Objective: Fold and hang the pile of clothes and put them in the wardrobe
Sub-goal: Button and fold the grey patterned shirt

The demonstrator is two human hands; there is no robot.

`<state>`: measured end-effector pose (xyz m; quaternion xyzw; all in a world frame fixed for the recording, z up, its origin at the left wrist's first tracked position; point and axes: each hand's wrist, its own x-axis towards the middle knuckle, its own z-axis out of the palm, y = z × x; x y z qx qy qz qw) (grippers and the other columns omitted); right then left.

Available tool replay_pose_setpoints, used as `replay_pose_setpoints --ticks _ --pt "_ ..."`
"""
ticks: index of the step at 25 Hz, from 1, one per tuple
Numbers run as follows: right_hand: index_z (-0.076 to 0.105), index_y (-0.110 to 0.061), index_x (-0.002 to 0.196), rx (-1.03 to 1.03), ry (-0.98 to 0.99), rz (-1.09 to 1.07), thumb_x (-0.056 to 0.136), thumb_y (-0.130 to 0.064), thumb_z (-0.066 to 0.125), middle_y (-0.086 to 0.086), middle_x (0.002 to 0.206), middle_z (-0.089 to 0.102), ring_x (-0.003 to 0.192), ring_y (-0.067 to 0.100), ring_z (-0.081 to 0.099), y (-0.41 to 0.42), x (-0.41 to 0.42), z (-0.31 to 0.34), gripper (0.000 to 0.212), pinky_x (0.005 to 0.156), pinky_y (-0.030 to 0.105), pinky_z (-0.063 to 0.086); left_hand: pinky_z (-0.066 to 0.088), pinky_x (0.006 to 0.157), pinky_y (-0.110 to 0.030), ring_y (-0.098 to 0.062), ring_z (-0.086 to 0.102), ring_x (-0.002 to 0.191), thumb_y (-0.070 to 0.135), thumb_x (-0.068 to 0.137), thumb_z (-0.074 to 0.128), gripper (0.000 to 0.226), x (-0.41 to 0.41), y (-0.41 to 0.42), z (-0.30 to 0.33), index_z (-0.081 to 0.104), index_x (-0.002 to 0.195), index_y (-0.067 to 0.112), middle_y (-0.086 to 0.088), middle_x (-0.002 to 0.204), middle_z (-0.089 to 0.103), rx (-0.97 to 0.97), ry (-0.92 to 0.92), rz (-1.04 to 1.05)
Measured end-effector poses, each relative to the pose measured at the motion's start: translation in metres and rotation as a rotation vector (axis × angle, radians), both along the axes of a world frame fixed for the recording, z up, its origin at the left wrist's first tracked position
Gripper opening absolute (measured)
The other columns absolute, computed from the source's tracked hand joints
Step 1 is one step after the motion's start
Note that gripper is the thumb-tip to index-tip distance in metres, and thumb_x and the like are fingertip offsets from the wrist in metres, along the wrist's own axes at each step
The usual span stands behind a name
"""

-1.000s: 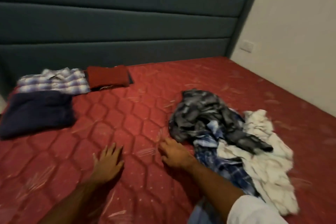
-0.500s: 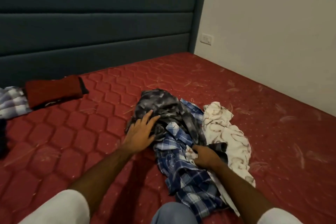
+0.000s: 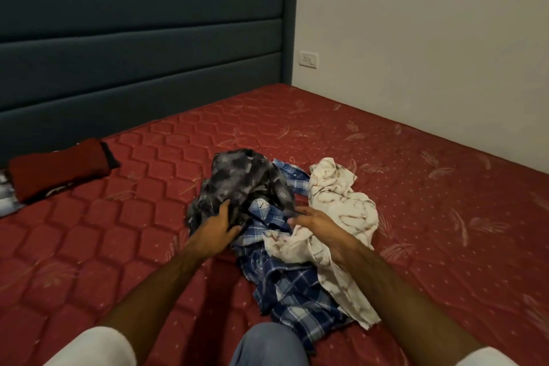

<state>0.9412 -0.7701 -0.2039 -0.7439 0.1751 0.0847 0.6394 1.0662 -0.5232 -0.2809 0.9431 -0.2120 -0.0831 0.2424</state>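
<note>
pile: grey mottled shirt (image 3: 243, 181), blue plaid shirt (image 3: 285, 276) & cream printed garment (image 3: 341, 202) heaped mid-mattress (image 3: 118, 246)
L hand (image 3: 218, 226): fingers curled into grey shirt's near edge
R hand (image 3: 315, 221): fingers extended, over plaid/cream; contact unclear
folded: red garment (image 3: 56, 171) far left, near headboard (image 3: 142, 47)
wall: socket (image 3: 308, 59)

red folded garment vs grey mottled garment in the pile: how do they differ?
The red garment is folded flat; the grey mottled garment is crumpled in a heap. The red garment lies apart near the headboard, untouched; the grey one sits on the blue plaid shirt, with the left hand gripping its edge. One is plain red, the other blotchy grey. Both rest on the red mattress.
</note>
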Motion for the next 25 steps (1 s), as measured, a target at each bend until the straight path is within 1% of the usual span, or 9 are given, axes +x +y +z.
replay_pose_setpoints --ticks 3,6,9,13,16,18,21,23,25 --pt "0.062 -0.012 0.132 -0.035 0.003 0.471 0.091 0.007 0.059 -0.013 0.105 0.070 0.091 -0.006 0.065 0.052 -0.026 0.025 0.045 0.073 0.005 0.045 0.047 0.096 -0.038 -0.037 0.062 0.119 0.068 0.095 0.043 0.072 0.001 0.015 0.017 0.044 0.144 0.015 -0.016 0.130 0.065 -0.161 0.143 0.179" --pt "0.061 0.002 0.134 -0.230 0.083 0.965 0.091 0.009 0.062 0.010 0.117 0.073 0.091 0.003 0.064 0.104 -0.035 0.028 0.044 0.079 0.006 0.047 0.047 0.097 -0.039 -0.025 0.064 0.111 0.083 0.085 0.045 0.074 -0.004 0.026 0.029 0.064 0.120 0.020 -0.004 0.119 0.068 -0.401 0.361 0.240" --pt "0.058 0.008 0.136 -0.242 0.132 1.164 0.095 0.007 0.059 0.023 0.138 0.060 0.094 0.008 0.058 0.144 -0.050 0.023 0.041 0.081 0.001 0.041 0.041 0.064 -0.031 -0.012 0.051 0.063 0.059 0.090 0.065 0.042 -0.019 0.027 0.038 0.055 0.072 0.022 0.002 0.069 0.052 -0.287 0.464 0.101" --pt "0.053 -0.004 0.139 -0.020 0.176 1.252 0.102 0.001 0.052 0.007 0.105 0.062 0.090 0.010 0.057 0.164 -0.059 0.024 0.038 0.078 0.019 0.046 0.033 0.057 -0.031 -0.012 0.043 0.059 0.027 0.091 0.065 0.032 -0.032 0.029 0.035 0.043 0.068 0.021 0.002 0.063 0.044 -0.068 0.128 0.124" --pt "0.059 -0.007 0.133 -0.156 0.099 1.053 0.099 -0.007 0.055 0.008 0.094 0.063 0.080 0.016 0.058 0.154 -0.041 0.009 0.034 0.071 0.030 0.047 0.031 0.057 -0.033 -0.012 0.038 0.057 0.031 0.083 0.065 0.032 -0.037 0.062 0.051 0.039 0.066 0.025 0.005 0.061 0.041 -0.236 0.116 0.121" --pt "0.063 -0.011 0.124 -0.158 0.057 0.644 0.099 -0.017 0.059 0.001 0.096 0.067 0.079 0.011 0.062 0.145 -0.027 0.003 0.026 0.076 0.036 0.049 0.032 0.057 -0.030 -0.009 0.037 0.059 0.036 0.074 0.062 0.023 -0.055 0.095 0.075 0.043 0.064 0.027 0.006 0.063 0.042 -0.481 0.257 -0.027" --pt "0.062 -0.025 0.118 0.352 0.127 0.048 0.093 -0.055 0.064 0.004 0.113 0.069 0.102 0.022 0.067 0.144 -0.008 0.003 0.039 0.090 0.041 0.053 0.037 0.057 -0.023 -0.008 0.044 0.060 0.026 0.068 0.063 0.012 -0.098 0.149 0.107 0.052 0.063 0.025 0.003 0.064 0.048 -0.733 0.627 -0.134" --pt "0.065 -0.027 0.121 0.553 0.091 -0.141 0.081 -0.060 0.075 0.003 0.117 0.073 0.109 0.028 0.069 0.158 0.006 0.001 0.052 0.087 0.045 0.058 0.040 0.058 -0.021 -0.005 0.048 0.059 0.017 0.067 0.063 0.009 -0.127 0.188 0.115 0.055 0.064 0.021 0.005 0.063 0.052 -0.690 0.787 -0.189" --pt "0.062 -0.017 0.129 0.574 0.019 -0.231 0.079 -0.034 0.082 0.010 0.114 0.075 0.102 0.031 0.072 0.183 0.025 -0.013 0.056 0.069 0.042 0.061 0.041 0.059 -0.021 -0.005 0.051 0.060 0.020 0.070 0.063 0.009 -0.143 0.227 0.105 0.056 0.071 0.015 0.007 0.065 0.054 -0.454 0.828 -0.221"
